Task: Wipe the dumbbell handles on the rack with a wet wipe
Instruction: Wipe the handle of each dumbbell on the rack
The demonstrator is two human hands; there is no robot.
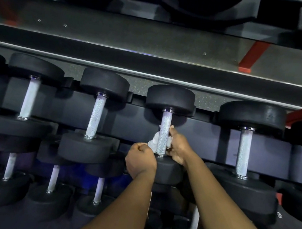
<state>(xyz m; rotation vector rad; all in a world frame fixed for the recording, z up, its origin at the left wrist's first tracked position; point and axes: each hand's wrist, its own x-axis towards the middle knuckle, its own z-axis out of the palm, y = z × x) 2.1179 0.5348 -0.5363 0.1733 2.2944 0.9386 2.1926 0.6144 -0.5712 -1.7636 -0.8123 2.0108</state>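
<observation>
Mid-wipe: wet wipe (153, 141) looped behind the dumbbell handle (164, 132) on the rack's middle tier. Left hand (139, 161) grip fisted on one end, right hand (177, 148) pinching the other. Next, probably: saw it along the knurling, then the right-hand neighbour handle (244, 153).

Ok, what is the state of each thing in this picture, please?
dumbbell handle: lying on the rack, wipe around its lower part.
wet wipe: passed behind the handle, both ends held.
left hand: grips the wipe's left end.
right hand: grips the wipe's right end.
neighbouring dumbbells: resting on the rack, untouched.
</observation>
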